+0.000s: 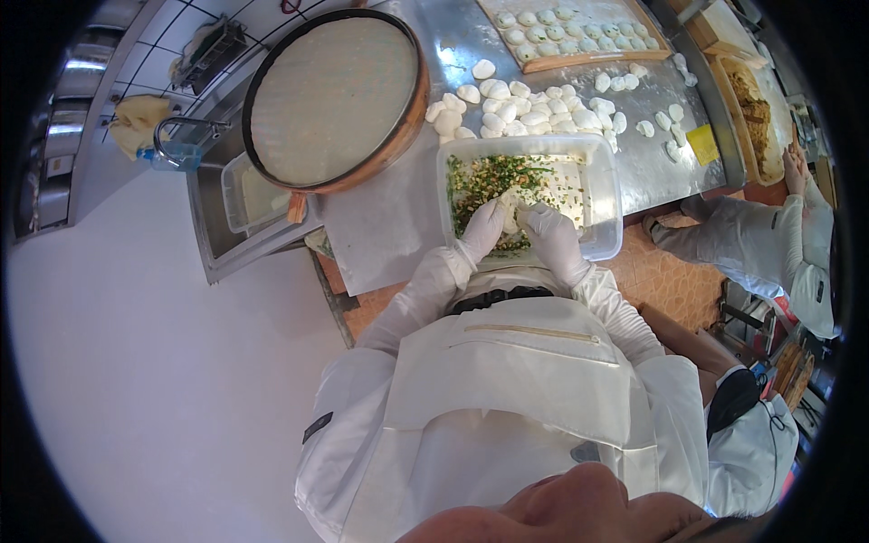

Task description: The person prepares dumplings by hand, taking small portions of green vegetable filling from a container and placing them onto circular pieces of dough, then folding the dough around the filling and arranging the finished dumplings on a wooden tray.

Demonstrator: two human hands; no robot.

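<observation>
My gloved left hand [483, 227] and gloved right hand [551, 237] pinch a piece of pale dough [508, 209] between them, above the near side of a clear plastic tub [614, 203]. Inside the tub lies a chopped green and orange filling [499, 175], heaped toward the left and scattered thinly on the right. My fingers hide part of the dough, so whether it encloses filling cannot be told. Just beyond the tub, a pile of small white dough pieces [533, 108] covers part of the steel worktable [652, 170].
A wooden board [597, 60] carries rows of shaped dough rounds. At left, a large round vessel [333, 102] overhangs a sink [204, 224] with a faucet [163, 139]. A yellow card [703, 144] lies at right, near a tray of brown food [750, 115]. Another person [753, 231] stands beyond.
</observation>
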